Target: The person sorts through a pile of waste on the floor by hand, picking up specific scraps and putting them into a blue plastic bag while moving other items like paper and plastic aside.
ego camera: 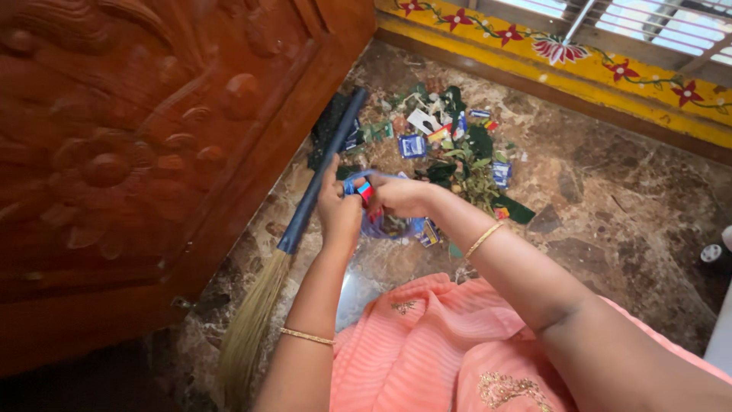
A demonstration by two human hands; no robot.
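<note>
Salmon-pink cloth [427, 343] with gold embroidery fills the near foreground, draped over the lap of the person crouched above the floor. Both forearms reach forward from it, each with a thin gold bangle [483, 239] at the wrist. The left hand [338, 207] and right hand [398, 195] meet over a thin blue plastic bag [379, 223], fingers curled and pinching its rim on either side, so the mouth is drawn apart between them; a small red scrap [365, 191] sits right at the fingertips. The bag hangs just above the brown marbled floor [625, 214], at the near edge of the rubbish.

Beside the left hand lies a broom [305, 214], its dark blue handle slanting up toward the carved wooden door [137, 152] and its straw bristles trailing back toward the person. Neither hand touches it.

Just beyond the hands is the swept heap of litter [450, 145]: small blue sachets, white paper bits, green leaves and dark scraps, gathered close to the door's edge. Farther off runs a yellow painted sill [610, 84] with red flowers, under a barred window.

By the look of it, sweeping is done and bagging is in hand: the bag is being opened or loaded at the heap. The next move seems to call for one hand keeping the mouth wide and low while the other gathers litter in, taking care with the flimsy plastic and loose light scraps.
</note>
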